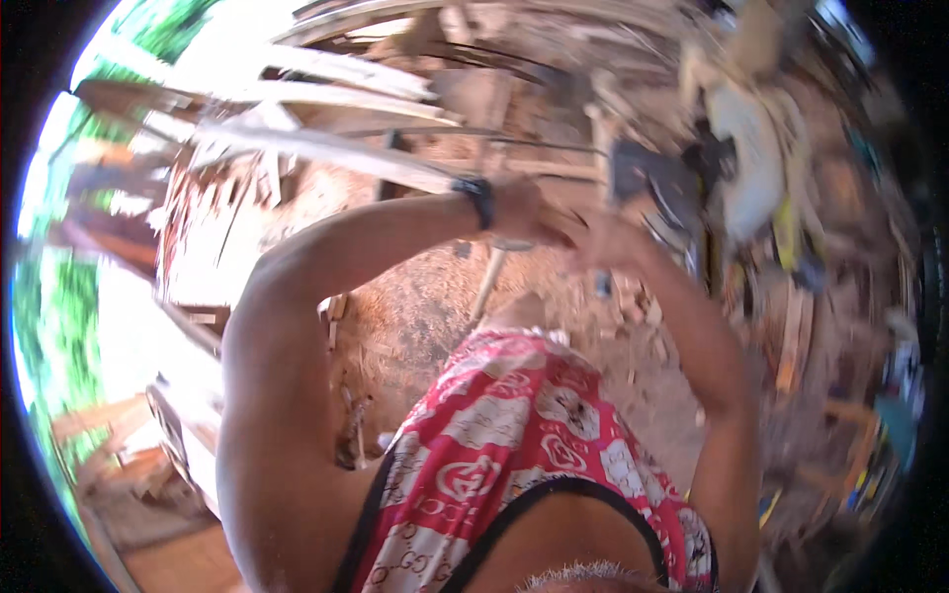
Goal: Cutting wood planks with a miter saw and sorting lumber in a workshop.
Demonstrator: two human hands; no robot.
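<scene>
My left hand (534,214), with a dark band (478,204) at the wrist, reaches to the middle of the view, its fingertips bent downward. My right hand (603,242) is just to its right, very near or touching it. Both are smeared by motion, so I cannot make out whether anything is between the fingers. Below them a pale wooden handle (486,283) slants down toward the sawdust-covered floor (405,287). Past the hands stand a dark workpiece or machine part (647,178) and a wooden board (554,168).
Long pale planks (326,91) and stacked offcuts (217,227) lie at upper left. A bulky light-coloured object (746,158) with a yellow strip stands at upper right. Wood scraps (796,336) are scattered at right. Bright greenery shows past the left edge.
</scene>
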